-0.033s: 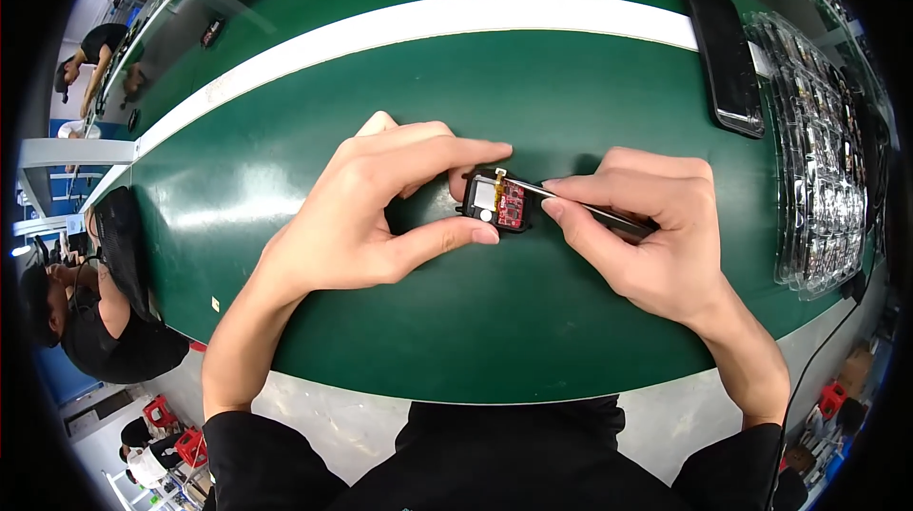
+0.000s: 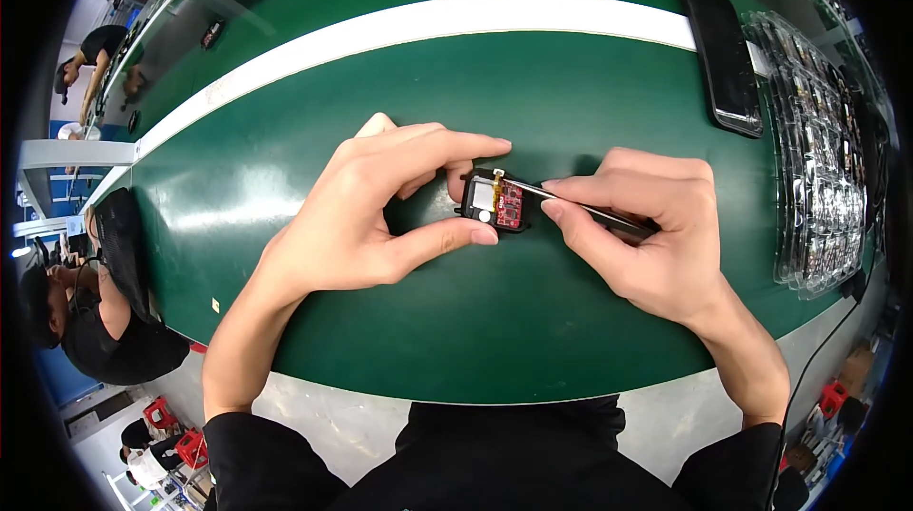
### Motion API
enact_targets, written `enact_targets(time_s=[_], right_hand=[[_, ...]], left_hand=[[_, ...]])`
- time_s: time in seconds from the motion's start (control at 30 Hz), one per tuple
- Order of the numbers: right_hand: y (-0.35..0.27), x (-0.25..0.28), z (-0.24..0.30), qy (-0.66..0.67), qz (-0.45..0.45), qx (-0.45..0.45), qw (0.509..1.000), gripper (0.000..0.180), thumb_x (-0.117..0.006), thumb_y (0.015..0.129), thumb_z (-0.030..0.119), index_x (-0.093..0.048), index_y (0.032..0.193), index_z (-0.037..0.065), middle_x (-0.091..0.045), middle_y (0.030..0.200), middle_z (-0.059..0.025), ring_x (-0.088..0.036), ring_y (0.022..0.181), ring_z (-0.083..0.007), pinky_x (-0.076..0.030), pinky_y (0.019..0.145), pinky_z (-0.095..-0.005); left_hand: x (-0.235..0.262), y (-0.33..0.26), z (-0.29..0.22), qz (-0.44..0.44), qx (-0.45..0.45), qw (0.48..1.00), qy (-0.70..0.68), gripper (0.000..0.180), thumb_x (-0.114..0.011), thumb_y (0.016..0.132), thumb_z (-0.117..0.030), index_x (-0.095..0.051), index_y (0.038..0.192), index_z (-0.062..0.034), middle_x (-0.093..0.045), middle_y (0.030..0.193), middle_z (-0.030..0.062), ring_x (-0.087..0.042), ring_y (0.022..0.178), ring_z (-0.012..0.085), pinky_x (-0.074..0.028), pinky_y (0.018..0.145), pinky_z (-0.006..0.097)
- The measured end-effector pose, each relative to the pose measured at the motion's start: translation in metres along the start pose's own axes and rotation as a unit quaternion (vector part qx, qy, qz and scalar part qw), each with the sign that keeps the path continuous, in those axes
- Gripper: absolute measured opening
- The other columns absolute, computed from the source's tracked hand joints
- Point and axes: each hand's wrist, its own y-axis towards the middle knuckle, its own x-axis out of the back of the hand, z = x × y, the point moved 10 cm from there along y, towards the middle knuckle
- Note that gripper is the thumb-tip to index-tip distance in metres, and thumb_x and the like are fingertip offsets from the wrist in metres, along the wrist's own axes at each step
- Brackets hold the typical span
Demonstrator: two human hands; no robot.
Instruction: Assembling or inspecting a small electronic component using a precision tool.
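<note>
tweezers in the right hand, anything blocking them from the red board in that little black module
Nothing visible does. The tweezers in the right hand already reach the red board of the small black module, which the left hand pinches at its top and bottom edges, leaving the right side open.

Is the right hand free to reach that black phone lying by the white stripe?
Probably yes: the green surface between the right hand and the black phone is bare, though that hand holds thin metal tweezers.
</note>
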Motion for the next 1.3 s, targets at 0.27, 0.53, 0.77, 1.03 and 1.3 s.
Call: enact_targets(time_s=[0.27, 0.53, 0.77, 1.03, 1.3], right_hand=[[-0.006, 0.003, 0.018, -0.100, -0.048, 0.110, 0.988, 0.023, -0.090, 0.081, -0.002, -0.086, 0.103, 0.002, -0.064, 0.074, -0.0041, -0.060, 0.055, -0.0170, -0.044, 0.047, -0.0339], [-0.005, -0.002, 0.021, -0.105, -0.032, 0.114, 0.987, 0.018, -0.088, 0.085, -0.003, -0.085, 0.103, 0.001, -0.065, 0.074, -0.0051, -0.060, 0.056, -0.0186, -0.045, 0.048, -0.0345], [-0.001, 0.001, 0.003, 0.017, 0.006, 0.021, 1.000, 0.011, -0.085, 0.091, -0.003, -0.087, 0.101, -0.001, -0.067, 0.069, -0.0080, -0.058, 0.055, -0.0157, -0.040, 0.050, -0.0319], [0.001, 0.000, 0.006, 0.031, 0.018, 0.018, 0.999, 0.009, -0.083, 0.090, -0.004, -0.086, 0.098, -0.001, -0.067, 0.069, -0.0079, -0.059, 0.055, -0.0149, -0.040, 0.050, -0.0316], [0.000, -0.003, 0.004, 0.012, 0.021, 0.021, 0.999, 0.007, -0.084, 0.089, -0.003, -0.086, 0.095, -0.001, -0.066, 0.067, -0.0075, -0.057, 0.053, -0.0158, -0.039, 0.048, -0.0326]], left_hand=[[0.000, 0.003, 0.000, -0.011, -0.017, 0.999, 0.025, 0.054, -0.099, 0.077, -0.026, -0.082, 0.126, -0.0093, -0.069, 0.084, 0.0011, -0.044, 0.065, 0.0144, -0.033, 0.073, 0.034], [0.002, 0.001, 0.001, -0.007, -0.037, 0.999, 0.032, 0.056, -0.099, 0.076, -0.029, -0.083, 0.126, -0.0094, -0.069, 0.085, 0.0012, -0.046, 0.067, 0.0150, -0.033, 0.073, 0.034], [0.001, 0.001, 0.007, 0.045, -0.041, 0.998, -0.008, 0.057, -0.098, 0.078, -0.032, -0.084, 0.129, -0.0080, -0.078, 0.100, 0.0034, -0.054, 0.075, 0.0158, -0.036, 0.078, 0.033], [0.000, 0.001, 0.003, 0.051, -0.046, 0.998, -0.005, 0.055, -0.097, 0.080, -0.032, -0.084, 0.128, -0.0083, -0.079, 0.103, 0.0038, -0.059, 0.080, 0.0172, -0.036, 0.080, 0.034], [-0.001, 0.003, -0.001, 0.060, -0.035, 0.998, -0.002, 0.050, -0.094, 0.082, -0.029, -0.084, 0.126, -0.0074, -0.077, 0.098, 0.0043, -0.061, 0.081, 0.0191, -0.034, 0.080, 0.036]])
